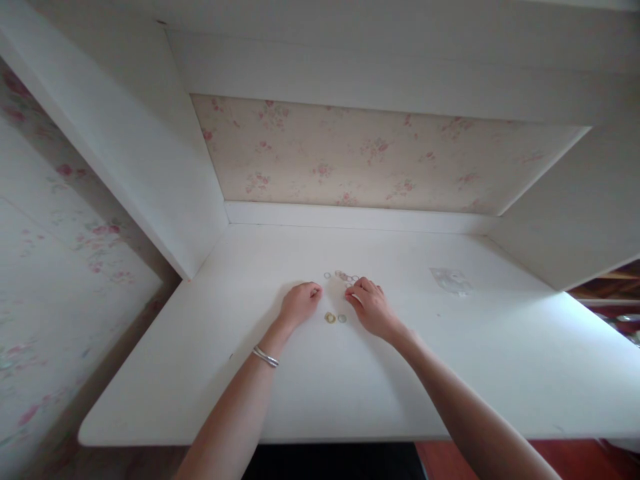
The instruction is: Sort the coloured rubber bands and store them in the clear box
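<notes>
Small thin rings, too small to name more closely, lie on the white desk between my hands. My left hand (301,301) rests on the desk with its fingers curled closed; what they hold, if anything, is hidden. My right hand (371,307) has thumb and fingers pressed together beside a loose cluster of pinkish rings (343,275), partly covering it. Whether a ring is in that pinch cannot be made out. A single pale ring (327,275) lies left of the cluster. Nearer to me are gold-coloured rings (330,318) touching each other and a silvery-green ring (342,319).
A clear plastic bag (451,281) lies flat on the white desk (340,400) to the right. White side panels (125,133) and an overhead shelf (350,73) enclose the desk's back. Flowered wallpaper (350,160) covers the wall behind.
</notes>
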`<state>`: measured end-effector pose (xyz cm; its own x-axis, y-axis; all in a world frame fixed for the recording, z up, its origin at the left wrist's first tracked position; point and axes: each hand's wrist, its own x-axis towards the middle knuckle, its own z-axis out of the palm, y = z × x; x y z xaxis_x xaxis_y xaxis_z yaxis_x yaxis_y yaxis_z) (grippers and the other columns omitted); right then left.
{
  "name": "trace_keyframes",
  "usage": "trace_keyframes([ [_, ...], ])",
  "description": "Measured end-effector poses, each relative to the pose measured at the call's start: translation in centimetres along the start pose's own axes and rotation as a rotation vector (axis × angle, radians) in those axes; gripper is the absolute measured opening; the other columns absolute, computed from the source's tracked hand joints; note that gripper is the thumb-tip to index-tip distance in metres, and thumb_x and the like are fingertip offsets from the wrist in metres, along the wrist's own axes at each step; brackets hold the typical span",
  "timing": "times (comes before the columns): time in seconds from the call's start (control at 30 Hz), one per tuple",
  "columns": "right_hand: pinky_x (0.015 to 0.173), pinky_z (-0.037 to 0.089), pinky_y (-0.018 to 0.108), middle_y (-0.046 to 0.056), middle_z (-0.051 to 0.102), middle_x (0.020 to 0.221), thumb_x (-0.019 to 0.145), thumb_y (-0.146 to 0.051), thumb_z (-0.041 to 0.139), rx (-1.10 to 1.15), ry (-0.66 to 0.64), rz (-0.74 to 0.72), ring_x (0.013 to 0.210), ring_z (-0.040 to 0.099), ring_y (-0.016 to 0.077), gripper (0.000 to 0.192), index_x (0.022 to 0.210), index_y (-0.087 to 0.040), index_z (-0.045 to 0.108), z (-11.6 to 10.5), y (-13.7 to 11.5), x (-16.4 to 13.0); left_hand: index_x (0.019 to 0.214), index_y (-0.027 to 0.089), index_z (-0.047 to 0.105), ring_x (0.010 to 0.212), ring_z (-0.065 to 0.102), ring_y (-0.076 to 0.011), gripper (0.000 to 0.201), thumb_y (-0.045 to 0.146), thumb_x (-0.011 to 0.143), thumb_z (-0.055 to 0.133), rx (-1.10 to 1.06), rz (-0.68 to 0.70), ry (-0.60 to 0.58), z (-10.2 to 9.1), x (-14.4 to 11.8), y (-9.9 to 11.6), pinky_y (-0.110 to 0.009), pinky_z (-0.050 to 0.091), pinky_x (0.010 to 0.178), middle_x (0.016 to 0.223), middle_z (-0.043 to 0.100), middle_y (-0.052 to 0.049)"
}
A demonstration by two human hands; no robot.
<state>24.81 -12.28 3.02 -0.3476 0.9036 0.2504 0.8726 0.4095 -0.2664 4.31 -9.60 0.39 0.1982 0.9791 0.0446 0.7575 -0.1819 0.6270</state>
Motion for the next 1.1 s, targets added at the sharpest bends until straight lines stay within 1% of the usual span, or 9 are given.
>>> trace_keyframes([
  [0.1,0.077,0.034,0.029,0.005,0.054,0.095,0.093,-0.026,0.040,0.067,0.009,-0.039,0.087,0.050,0.0158,0.020,0.094,-0.021,0.060,0.7,-0.8,-2.5,0.096,0.023,0.067,0.082,0.063,-0.0150,0.027,0.037,0.087,0.046,-0.023,-0.003,0.020,0.0,0.1,-0.1,-0.023,0.044,0.071,0.093,0.071,-0.003],
  [0.2,0.077,0.033,0.030,0.006,0.054,0.093,0.094,-0.026,0.039,0.058,0.006,-0.048,0.084,0.050,0.0161,0.022,0.093,-0.021,0.060,1.4,-1.3,-3.9,0.096,0.023,0.067,0.082,0.063,-0.0152,0.027,0.038,0.086,0.046,-0.036,-0.008,0.033,0.1,0.2,-0.2,-0.023,0.044,0.072,0.093,0.071,-0.003],
  [0.43,0.076,0.033,0.030,0.005,0.055,0.091,0.094,-0.026,0.039,-0.008,-0.009,-0.099,0.082,0.050,0.0158,0.023,0.092,-0.021,0.061,1.4,-1.6,-4.2,0.094,0.022,0.067,0.075,0.062,-0.0145,0.029,0.038,0.086,0.045,-0.016,0.027,0.058,0.1,0.1,-0.2,-0.023,0.042,0.066,0.086,0.070,-0.003],
  [0.53,0.076,0.032,0.030,0.004,0.055,0.090,0.094,-0.026,0.041,0.005,-0.003,-0.097,0.082,0.050,0.0154,0.022,0.091,-0.021,0.062,1.3,-1.5,-4.2,0.094,0.022,0.068,0.074,0.062,-0.0144,0.030,0.039,0.086,0.044,0.010,0.035,0.063,0.0,0.0,-0.1,-0.023,0.041,0.062,0.085,0.070,-0.002],
  [0.63,0.077,0.033,0.030,0.004,0.057,0.092,0.094,-0.029,0.040,0.065,0.063,-0.036,0.084,0.051,0.0150,0.023,0.094,-0.022,0.063,1.2,-0.8,-4.1,0.093,0.022,0.068,0.075,0.061,-0.0142,0.029,0.039,0.086,0.045,0.006,0.026,0.062,0.1,0.0,0.0,-0.022,0.041,0.063,0.086,0.070,-0.002],
  [0.77,0.077,0.033,0.031,0.005,0.058,0.093,0.092,-0.034,0.043,0.053,0.175,0.148,0.088,0.052,0.0169,0.024,0.092,-0.023,0.065,1.1,1.8,-3.2,0.092,0.023,0.068,0.073,0.061,-0.0137,0.027,0.037,0.086,0.046,-0.013,0.018,0.049,0.1,0.1,0.0,-0.022,0.042,0.066,0.083,0.070,-0.001],
  [0.9,0.076,0.031,0.034,0.004,0.058,0.094,0.088,-0.038,0.048,-0.049,0.181,0.305,0.090,0.051,0.0196,0.023,0.092,-0.028,0.068,1.1,4.4,-2.2,0.091,0.023,0.067,0.075,0.062,-0.0134,0.025,0.036,0.086,0.046,-0.032,0.028,0.046,0.1,0.1,0.1,-0.022,0.043,0.070,0.085,0.070,-0.001],
  [1.0,0.075,0.030,0.035,0.005,0.058,0.096,0.088,-0.038,0.048,-0.085,0.161,0.323,0.090,0.050,0.0207,0.023,0.094,-0.031,0.068,1.3,5.2,-1.9,0.090,0.024,0.067,0.075,0.062,-0.0136,0.025,0.037,0.086,0.046,-0.037,0.015,0.045,0.3,0.2,0.0,-0.023,0.043,0.070,0.085,0.070,0.000],
  [1.1,0.074,0.030,0.034,0.005,0.058,0.096,0.088,-0.036,0.048,-0.098,0.118,0.316,0.090,0.049,0.0208,0.023,0.092,-0.031,0.070,1.6,5.4,-1.7,0.091,0.024,0.067,0.076,0.062,-0.0140,0.025,0.038,0.087,0.046,-0.025,0.003,0.043,0.4,0.3,-0.1,-0.023,0.043,0.069,0.086,0.070,-0.001],
])
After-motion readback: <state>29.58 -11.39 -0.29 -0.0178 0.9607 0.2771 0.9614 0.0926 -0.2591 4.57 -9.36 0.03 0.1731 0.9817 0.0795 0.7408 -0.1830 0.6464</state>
